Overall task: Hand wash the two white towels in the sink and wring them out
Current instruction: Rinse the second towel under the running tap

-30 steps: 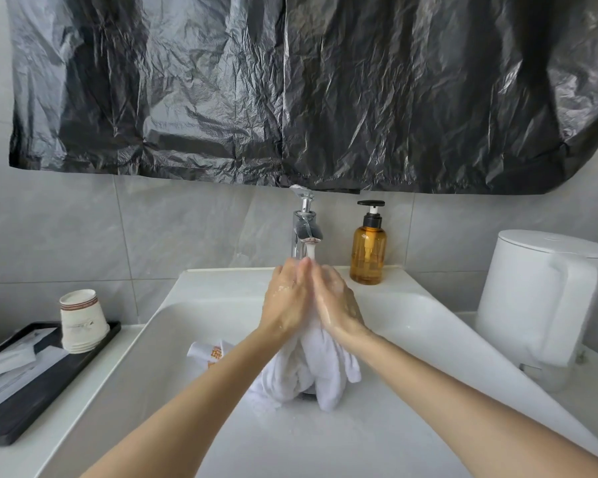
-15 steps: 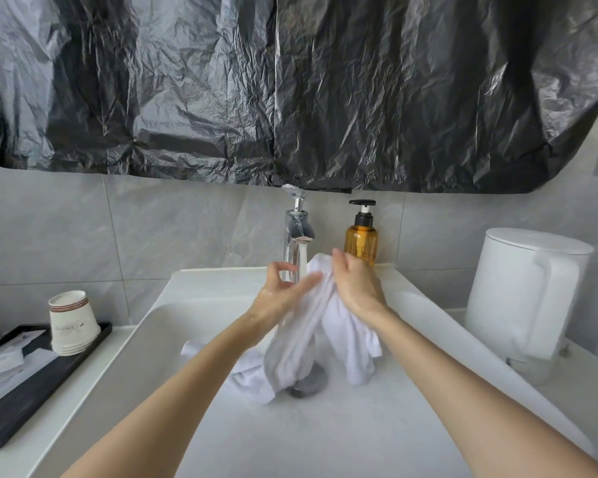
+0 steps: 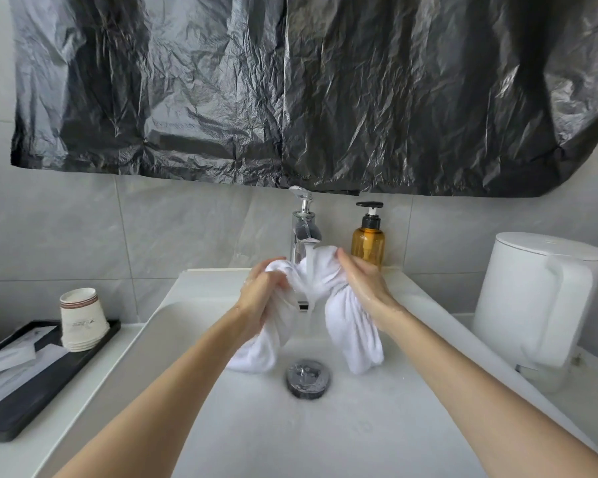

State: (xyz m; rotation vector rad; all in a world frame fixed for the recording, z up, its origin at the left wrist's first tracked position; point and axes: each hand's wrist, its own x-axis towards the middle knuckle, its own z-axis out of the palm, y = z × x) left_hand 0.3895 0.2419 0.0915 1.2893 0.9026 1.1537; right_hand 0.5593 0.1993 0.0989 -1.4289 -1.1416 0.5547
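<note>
A wet white towel (image 3: 349, 326) is stretched between my two hands above the white sink (image 3: 359, 426). My left hand (image 3: 261, 298) grips its left part and my right hand (image 3: 365, 281) grips its right part. The middle of the towel sits under water running from the chrome tap (image 3: 302, 232). Both ends hang down on either side of the round metal drain (image 3: 308, 377). I see only white cloth in my hands and cannot tell whether it is one towel or two.
An amber soap pump bottle (image 3: 368, 239) stands behind the basin, right of the tap. A white kettle (image 3: 535, 305) sits on the right counter. On the left, a black tray (image 3: 25, 381) carries stacked paper cups (image 3: 82, 319) and packets. Black plastic sheeting (image 3: 308, 91) covers the wall above.
My hands have risen from the basin and moved apart, spreading the bunched towel under the water stream. The drain, hidden before, now shows between the hanging ends.
</note>
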